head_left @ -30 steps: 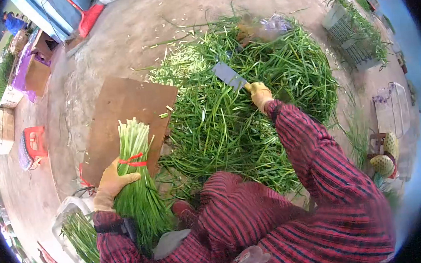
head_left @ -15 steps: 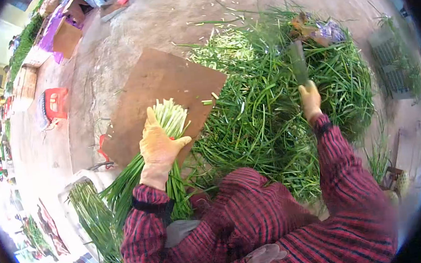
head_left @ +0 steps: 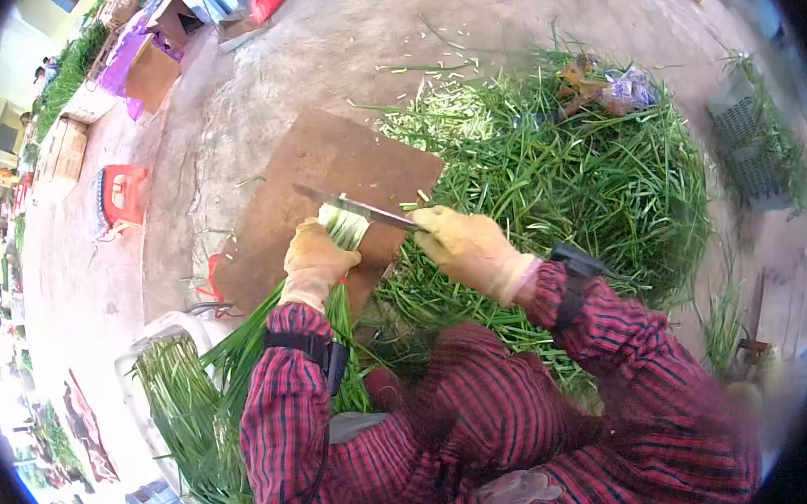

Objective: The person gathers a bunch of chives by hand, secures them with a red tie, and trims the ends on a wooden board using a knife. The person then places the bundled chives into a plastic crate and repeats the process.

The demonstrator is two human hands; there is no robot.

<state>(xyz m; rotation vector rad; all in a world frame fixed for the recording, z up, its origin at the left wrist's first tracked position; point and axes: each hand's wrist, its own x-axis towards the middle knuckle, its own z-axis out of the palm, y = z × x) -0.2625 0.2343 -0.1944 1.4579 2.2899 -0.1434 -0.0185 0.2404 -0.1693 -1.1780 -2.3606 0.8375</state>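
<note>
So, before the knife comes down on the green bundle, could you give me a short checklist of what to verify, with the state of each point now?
1. Left hand in a yellow glove grips the bundle of long green stalks: ok.
2. Pale cut ends of the bundle lie on the brown flat board: ok.
3. Right hand holds the flat steel cleaver firmly: ok.
4. Blade sits across the pale ends: ok.
5. Left fingers clear of the blade: not ok, very close.
6. Board lies steady on the concrete floor: cannot tell.
</note>
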